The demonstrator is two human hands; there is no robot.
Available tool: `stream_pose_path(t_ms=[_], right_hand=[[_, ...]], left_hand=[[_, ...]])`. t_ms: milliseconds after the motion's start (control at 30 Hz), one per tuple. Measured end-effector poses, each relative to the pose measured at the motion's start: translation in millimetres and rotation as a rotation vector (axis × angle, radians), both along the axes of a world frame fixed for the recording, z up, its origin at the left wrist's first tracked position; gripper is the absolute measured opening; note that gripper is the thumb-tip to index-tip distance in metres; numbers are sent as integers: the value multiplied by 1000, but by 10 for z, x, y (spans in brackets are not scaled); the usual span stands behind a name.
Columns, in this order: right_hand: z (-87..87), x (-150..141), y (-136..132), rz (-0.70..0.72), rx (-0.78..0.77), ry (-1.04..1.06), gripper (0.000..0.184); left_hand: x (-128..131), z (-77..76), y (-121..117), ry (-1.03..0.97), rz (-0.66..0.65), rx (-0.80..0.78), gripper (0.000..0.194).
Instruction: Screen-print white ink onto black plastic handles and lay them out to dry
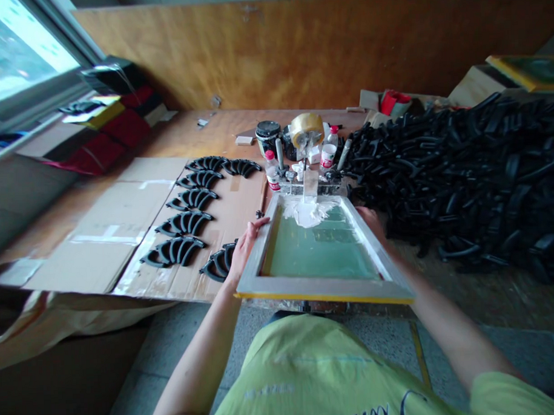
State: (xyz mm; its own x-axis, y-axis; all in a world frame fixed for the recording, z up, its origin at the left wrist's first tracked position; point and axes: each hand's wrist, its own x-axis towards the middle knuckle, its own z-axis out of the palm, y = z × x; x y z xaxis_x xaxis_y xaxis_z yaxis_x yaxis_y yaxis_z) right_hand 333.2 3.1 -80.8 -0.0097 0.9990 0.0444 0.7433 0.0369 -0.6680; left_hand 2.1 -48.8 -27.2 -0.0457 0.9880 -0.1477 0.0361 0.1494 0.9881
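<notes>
Hands stand apart with the framed screen [324,257] between them: left hand [246,242] clamped on its left rail, right hand [371,220] on its right rail, fingertips hidden. White paste [308,215] coats the screen's far end. Leftward, curved black parts [175,251] lie on cardboard [241,206]; rightward, a black heap [439,165].

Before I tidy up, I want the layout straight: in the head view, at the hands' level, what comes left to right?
Taped cardboard, row of curved black parts, left hand, framed screen, right hand, heap of black parts.
</notes>
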Motion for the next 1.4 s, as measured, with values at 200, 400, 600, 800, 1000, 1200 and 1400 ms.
stream_pose_path(t_ms=[200,400,600,800,1000,1200,1400], right_hand=[[238,-375,582,123,467,-315,54],[140,-940,622,400,195,-523,12],[83,-713,57,792,312,-442,22],[97,-752,75,645,335,-400,16],[-3,-751,-113,695,375,-373,16],[369,-822,523,357,272,-275,55],[488,-112,974,-50,244,-127,42]], left_hand=[[-62,-792,-242,49,-85,-214,79],[-59,-1150,-201,179,-76,-162,67],[-52,-1152,-227,201,10,-201,61],[-45,-1107,-229,126,-25,-187,68],[-33,-1036,-230,81,-47,-218,73],[-78,-637,-225,110,-43,-188,72],[-23,186,-8,-1,20,-102,65]])
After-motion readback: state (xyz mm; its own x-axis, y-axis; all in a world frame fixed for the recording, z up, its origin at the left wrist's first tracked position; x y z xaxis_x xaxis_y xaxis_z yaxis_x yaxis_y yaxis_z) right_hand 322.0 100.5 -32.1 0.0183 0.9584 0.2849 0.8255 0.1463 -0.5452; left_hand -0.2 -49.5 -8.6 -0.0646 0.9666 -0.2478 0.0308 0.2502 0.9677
